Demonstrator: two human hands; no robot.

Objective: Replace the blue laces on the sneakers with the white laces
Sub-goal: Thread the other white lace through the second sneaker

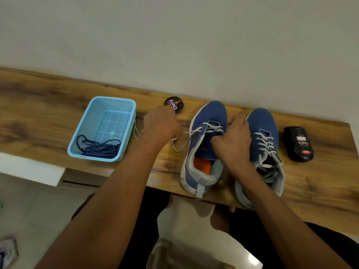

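Observation:
Two blue sneakers stand side by side on a wooden shelf. The left sneaker (204, 144) has a white lace (196, 131) partly threaded through its upper eyelets. My left hand (162, 125) grips that lace's free end and holds it out to the left of the shoe. My right hand (233, 140) rests on the left sneaker's tongue, fingers curled over the eyelet area. The right sneaker (264, 144) is fully laced in white. The blue laces (98, 148) lie bundled in a light blue basket (87, 121) at the left.
A round shoe-polish tin (175, 105) sits behind my left hand near the wall. A black polish bottle (298, 143) lies right of the sneakers. The wooden shelf (38, 105) runs along a white wall; its front edge is close to the shoes' heels.

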